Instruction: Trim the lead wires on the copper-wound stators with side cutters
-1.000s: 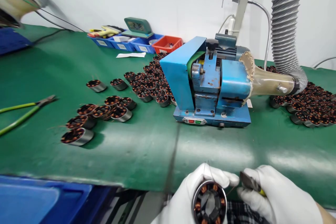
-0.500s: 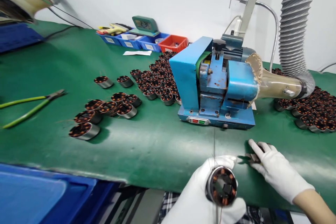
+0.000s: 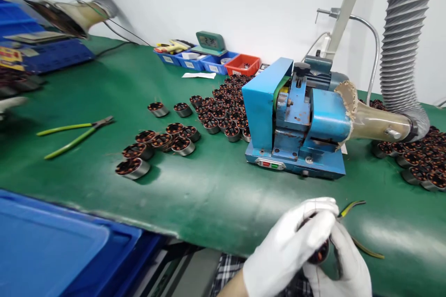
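- Two gloved hands meet low, close to the body. The stator [image 3: 319,254] sits between them, mostly hidden, with only a patch of copper winding showing.
- The left hand [image 3: 291,246] is wrapped over the stator's top and side, fingers closed on it.
- The right hand [image 3: 350,271] curls up against it from the other side; whether it truly grips cannot be told.
- Likely handling: the steel ring should be stiff, dense for its size, and smooth enough to slip in a glove. The windings and fine lead wires look fragile, so the outer ring is the place to hold.
- Cutters [image 3: 351,204] lie on the table [image 3: 209,195] just beyond the right hand, untouched.
- A blue machine [image 3: 296,120] stands ahead of the hands. Loose stators [image 3: 160,141] lie ahead and to the left, with pliers [image 3: 75,132] farther left.
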